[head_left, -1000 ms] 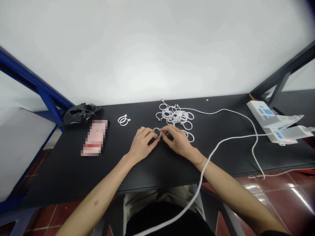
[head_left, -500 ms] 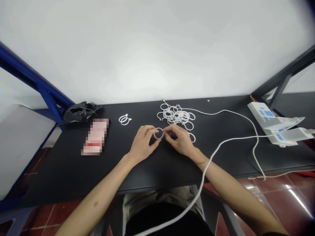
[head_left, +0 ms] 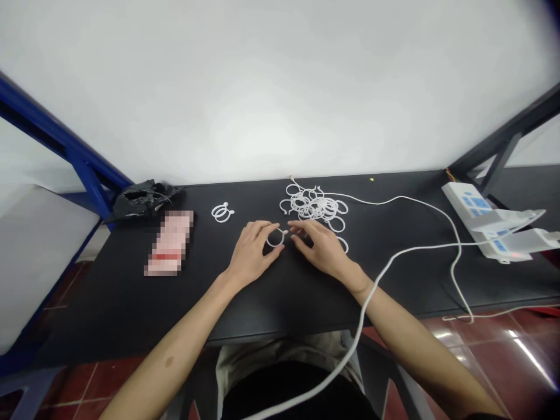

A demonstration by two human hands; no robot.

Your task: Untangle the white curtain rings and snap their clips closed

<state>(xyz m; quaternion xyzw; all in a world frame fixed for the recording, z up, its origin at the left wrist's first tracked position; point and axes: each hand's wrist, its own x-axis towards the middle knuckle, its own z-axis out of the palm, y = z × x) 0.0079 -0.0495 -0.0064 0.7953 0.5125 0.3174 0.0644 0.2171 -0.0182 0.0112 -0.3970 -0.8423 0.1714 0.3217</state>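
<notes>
Between the thumb and fingers of my left hand [head_left: 254, 251] is a white plastic ring [head_left: 275, 244] with a small knob on its right side, like a shower curtain ring. My right hand [head_left: 321, 248] is just to the right of it, fingers curved and apart, holding nothing that I can see. Behind my right hand lies a heap of similar white rings [head_left: 336, 224], several with their ends apart. Farther left, two overlapping white rings [head_left: 222, 215] with knobs rest on the black table [head_left: 245, 309].
On the left lie a crumpled black plastic bag [head_left: 142, 201] and a pixelated pink object [head_left: 170, 242]. A white power strip [head_left: 466, 201] with plugged-in chargers stands at the right. A white cable [head_left: 394, 256] crosses over my right forearm. Behind is a pale wall [head_left: 271, 87].
My right hand has let go of the ring, and its fingers have parted. My left hand has shifted slightly left with the ring, whose knob now shows.
</notes>
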